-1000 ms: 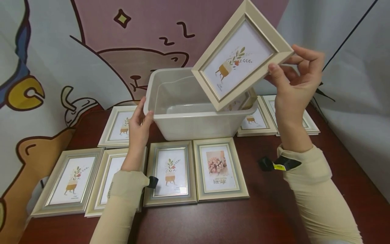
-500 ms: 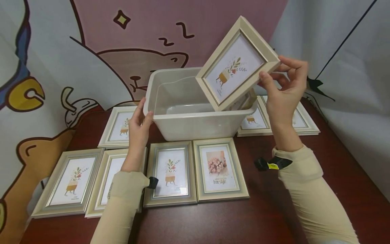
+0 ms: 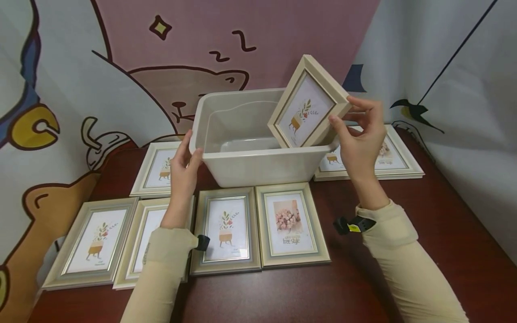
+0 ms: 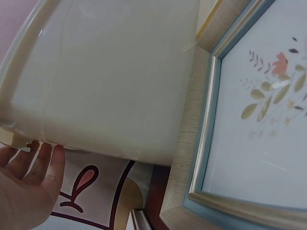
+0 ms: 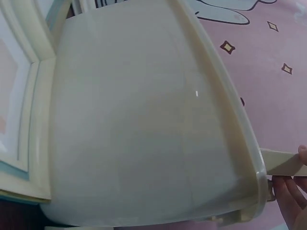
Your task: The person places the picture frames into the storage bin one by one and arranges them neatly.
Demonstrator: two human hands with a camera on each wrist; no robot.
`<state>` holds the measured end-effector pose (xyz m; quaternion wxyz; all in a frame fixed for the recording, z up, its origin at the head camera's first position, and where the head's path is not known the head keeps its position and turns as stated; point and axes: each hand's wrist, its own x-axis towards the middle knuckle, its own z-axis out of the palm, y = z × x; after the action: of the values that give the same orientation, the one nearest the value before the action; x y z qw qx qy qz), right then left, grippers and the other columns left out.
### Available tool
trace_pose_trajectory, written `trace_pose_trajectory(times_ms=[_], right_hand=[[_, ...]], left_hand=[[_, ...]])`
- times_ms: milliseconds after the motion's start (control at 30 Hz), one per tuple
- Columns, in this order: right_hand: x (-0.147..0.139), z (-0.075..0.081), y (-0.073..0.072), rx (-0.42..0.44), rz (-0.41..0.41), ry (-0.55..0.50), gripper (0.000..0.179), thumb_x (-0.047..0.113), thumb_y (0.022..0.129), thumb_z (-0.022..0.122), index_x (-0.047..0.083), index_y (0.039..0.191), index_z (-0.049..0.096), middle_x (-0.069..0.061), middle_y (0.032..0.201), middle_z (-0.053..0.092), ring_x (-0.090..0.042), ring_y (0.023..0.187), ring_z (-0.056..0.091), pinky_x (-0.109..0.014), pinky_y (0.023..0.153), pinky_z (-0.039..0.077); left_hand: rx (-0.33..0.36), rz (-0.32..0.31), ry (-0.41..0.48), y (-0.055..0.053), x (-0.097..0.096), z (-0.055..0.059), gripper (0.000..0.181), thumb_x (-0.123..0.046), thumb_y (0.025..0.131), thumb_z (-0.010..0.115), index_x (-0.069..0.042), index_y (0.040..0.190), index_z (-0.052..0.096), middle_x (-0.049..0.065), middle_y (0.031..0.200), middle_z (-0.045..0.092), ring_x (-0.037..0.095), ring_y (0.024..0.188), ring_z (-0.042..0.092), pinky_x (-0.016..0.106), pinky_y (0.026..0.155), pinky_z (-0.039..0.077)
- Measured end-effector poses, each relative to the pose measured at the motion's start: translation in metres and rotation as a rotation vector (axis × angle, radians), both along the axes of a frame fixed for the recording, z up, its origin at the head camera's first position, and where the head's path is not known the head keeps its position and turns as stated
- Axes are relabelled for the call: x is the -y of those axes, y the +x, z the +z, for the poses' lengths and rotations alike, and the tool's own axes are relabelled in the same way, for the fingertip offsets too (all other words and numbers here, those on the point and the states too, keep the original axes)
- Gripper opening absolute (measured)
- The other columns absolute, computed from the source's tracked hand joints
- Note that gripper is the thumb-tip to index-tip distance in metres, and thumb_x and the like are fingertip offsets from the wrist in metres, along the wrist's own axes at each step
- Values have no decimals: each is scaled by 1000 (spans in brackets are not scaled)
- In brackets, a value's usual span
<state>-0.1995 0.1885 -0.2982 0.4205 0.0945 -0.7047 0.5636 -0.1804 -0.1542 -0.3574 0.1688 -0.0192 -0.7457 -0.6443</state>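
1. Head view: I held a cream picture frame [image 3: 305, 114] on the slant at the mouth of a pale bin [image 3: 262, 168], its lower end inside near the right wall, its top above the rim. My right hand [image 3: 361, 139] was clamped on the frame's right-hand corner, thumb in front and fingers behind. My left hand [image 3: 183, 172] was clasped on the bin's left rim. Below lay a dark red counter [image 3: 266, 300], with framed prints [image 3: 90, 242] set flat on it, among them a pink-flower frame [image 3: 292, 229] just in front of the bin.

2. Left wrist view: The fingers of my left hand met the bin's rim from outside; the thumb could not be made out. The wall looked like smooth, thin plastic, probably light and easily shoved, which made the rim the sensible hold. A blue-edged frame [image 4: 254, 124] filled the right side.

3. Right wrist view: My right hand showed only in part, fingers against a pale strip I took for the held frame's edge. I judged that frame light and stiff, its moulding slightly slick, its clear front the fragile part; glass or plastic, I could not tell. The border offered the best grip, since a one-corner pinch could let it twist. A white-edged frame [image 5: 36, 105] showed at left.
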Motion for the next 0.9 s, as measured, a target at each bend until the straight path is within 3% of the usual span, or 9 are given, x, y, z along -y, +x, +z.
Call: trace_pose_trajectory(times_ms=[133, 233, 367, 467, 533, 733, 900], right_hand=[[3, -2, 3, -33, -8, 31, 40, 2, 81, 79, -3, 118, 63, 20, 101, 63, -5, 88, 66, -10, 72, 56], [4, -4, 3, -67, -5, 64, 38, 0, 81, 78, -5, 116, 64, 18, 104, 63, -3, 89, 66, -10, 73, 56], [3, -9, 3, -100, -40, 139, 36, 2, 81, 78, -5, 113, 65, -5, 103, 68, -3, 87, 62, -11, 79, 53], [3, -14, 1, -105, -83, 221, 35, 5, 81, 77, -5, 111, 64, -21, 102, 65, -11, 84, 59, -15, 80, 46], [4, -18, 0, -93, -101, 260, 34, 6, 80, 76, -5, 109, 63, -26, 99, 61, -19, 83, 57, -17, 80, 41], [7, -25, -3, -24, -122, 296, 33, 4, 77, 67, -8, 106, 57, -26, 101, 53, -30, 94, 53, -24, 85, 39], [7, -28, -5, -25, -123, 303, 34, 6, 76, 63, -8, 106, 54, -26, 114, 52, -32, 112, 46, -31, 97, 36]], left_hand=[[2, 2, -7, 1, 0, 0, 58, -22, 98, 54, -21, 154, 39, 6, 156, 44, 27, 135, 50, 33, 105, 52], [2, 1, -4, 1, 0, -1, 58, -22, 98, 54, -21, 154, 39, 7, 155, 45, 28, 135, 51, 28, 103, 53], [2, 3, -6, 1, 0, 0, 58, -22, 98, 54, -21, 154, 39, 8, 154, 46, 29, 133, 51, 22, 98, 54], [1, 8, -4, 1, 0, 0, 58, -23, 98, 55, -21, 154, 40, 9, 154, 47, 28, 133, 52, 21, 97, 54], [-3, 7, 9, 1, -1, -1, 58, -21, 98, 55, -20, 154, 40, 9, 154, 47, 28, 132, 52, 19, 96, 54], [-27, -18, 68, -1, -1, -1, 57, -15, 97, 54, -14, 153, 40, 13, 154, 46, 26, 127, 54, 12, 89, 54], [-20, -12, 52, 0, 0, -1, 57, -18, 98, 54, -17, 153, 41, 11, 154, 46, 27, 128, 53, 12, 89, 54]])
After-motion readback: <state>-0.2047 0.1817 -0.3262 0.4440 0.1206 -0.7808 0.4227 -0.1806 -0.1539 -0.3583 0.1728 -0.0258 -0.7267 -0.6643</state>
